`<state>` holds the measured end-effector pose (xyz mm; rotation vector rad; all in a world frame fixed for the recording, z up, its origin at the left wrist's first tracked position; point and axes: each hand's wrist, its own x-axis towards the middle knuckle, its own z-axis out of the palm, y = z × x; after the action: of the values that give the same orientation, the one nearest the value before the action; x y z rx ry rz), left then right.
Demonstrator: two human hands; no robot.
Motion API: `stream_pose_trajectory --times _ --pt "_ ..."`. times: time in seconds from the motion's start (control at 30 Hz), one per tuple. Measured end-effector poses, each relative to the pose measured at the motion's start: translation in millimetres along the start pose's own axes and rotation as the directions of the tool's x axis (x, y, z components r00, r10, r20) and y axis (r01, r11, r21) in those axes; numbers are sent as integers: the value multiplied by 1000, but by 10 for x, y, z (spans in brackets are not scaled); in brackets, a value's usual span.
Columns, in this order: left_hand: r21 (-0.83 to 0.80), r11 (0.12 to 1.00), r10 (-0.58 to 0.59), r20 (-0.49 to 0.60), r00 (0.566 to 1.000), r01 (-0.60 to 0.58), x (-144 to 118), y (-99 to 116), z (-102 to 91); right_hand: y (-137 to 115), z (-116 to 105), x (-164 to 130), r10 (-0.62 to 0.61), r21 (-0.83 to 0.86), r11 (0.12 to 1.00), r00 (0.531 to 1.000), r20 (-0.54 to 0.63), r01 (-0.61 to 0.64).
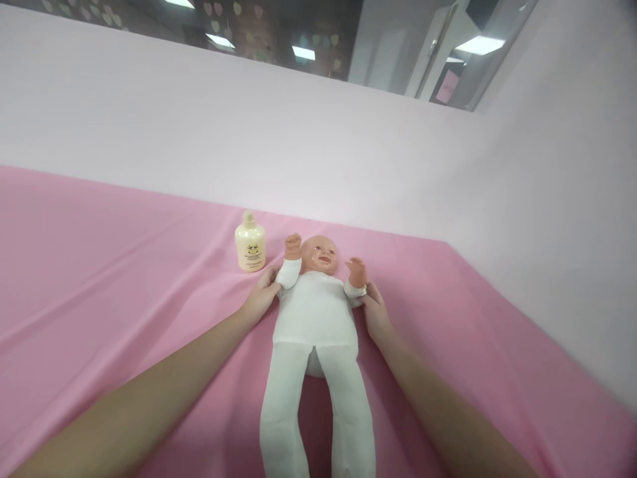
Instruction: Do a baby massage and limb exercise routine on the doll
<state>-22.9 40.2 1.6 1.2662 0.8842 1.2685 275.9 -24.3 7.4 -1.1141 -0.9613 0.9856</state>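
A baby doll [316,318] in a white suit lies on its back on a pink cloth [99,279], head away from me, legs toward me. My left hand [261,295] holds the doll's sleeve at its raised arm on the left side. On the other side, my right hand [375,312] grips the doll's arm near the wrist. A cream lotion bottle [250,244] stands upright just left of the doll's head, a short way beyond my left hand.
The pink cloth covers the whole surface and meets a pale pink wall [298,133] behind and on the right. Above the wall there is a dark window or mirror [279,33] with ceiling lights.
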Motion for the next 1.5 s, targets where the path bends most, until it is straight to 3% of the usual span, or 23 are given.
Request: stream_pose_trajectory --times 0.2,0.47,0.83,1.5 --pt "215 976 -13 -15 1000 16 -30 -5 -11 -39 23 -40 19 -48 999 998 -55 -21" --pt "323 945 -39 -10 999 40 -53 8 -7 -39 6 -24 90 -139 985 989 -116 -106" --pt "298 953 -51 -6 999 50 -61 42 6 -60 -2 -36 68 -190 979 995 -71 -80" --pt "126 992 9 56 998 -16 -18 33 -23 -124 42 -59 43 -29 999 999 20 -43"
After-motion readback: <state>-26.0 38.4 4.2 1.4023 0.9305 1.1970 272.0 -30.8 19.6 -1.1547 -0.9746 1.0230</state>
